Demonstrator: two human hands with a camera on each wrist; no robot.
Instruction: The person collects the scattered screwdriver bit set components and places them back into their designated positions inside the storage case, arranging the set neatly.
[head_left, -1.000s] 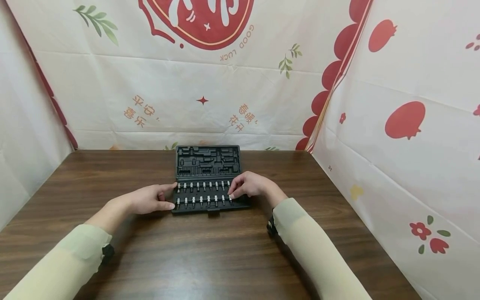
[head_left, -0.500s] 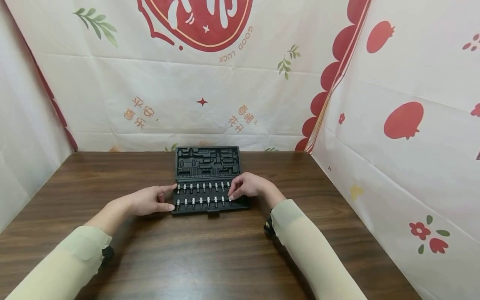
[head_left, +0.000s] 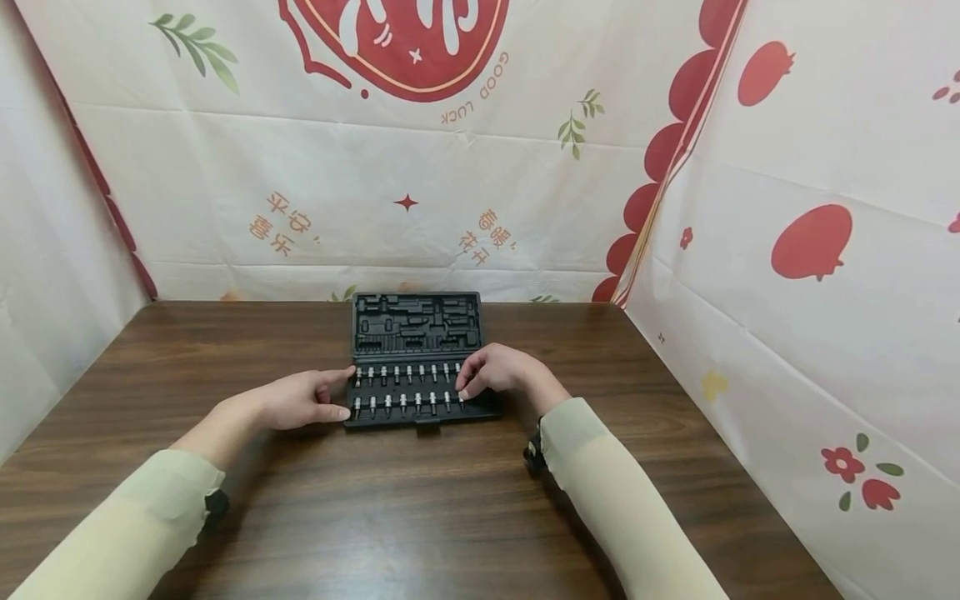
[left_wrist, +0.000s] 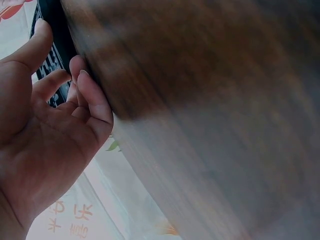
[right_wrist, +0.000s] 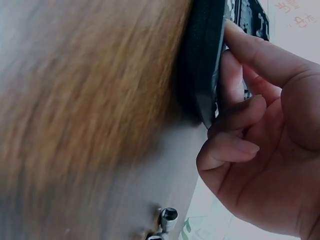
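A black plastic case (head_left: 416,323) lies unfolded on the table, its lid raised at the back. Two rows of silver bit sockets (head_left: 402,402) fill its lower half. At the left edge rests my left hand (head_left: 296,400), thumb at the front corner and index finger spread toward the hinge; its other fingers are loosely bent beside the case wall in the left wrist view. My right hand (head_left: 502,371) reaches over the right end and pinches the last bit socket (head_left: 462,397) of the front row between thumb and finger. That socket is mostly covered by the fingertips.
The brown wooden table (head_left: 420,517) runs up to a printed cloth backdrop (head_left: 405,158), with another cloth wall (head_left: 810,333) on the right. In the right wrist view a loose silver socket (right_wrist: 169,218) lies on the table past the case, with another partly seen below it.
Both hands keep their places at the case. The right wrist and forearm have shifted slightly left, while the right fingertips stay on the same bit socket.
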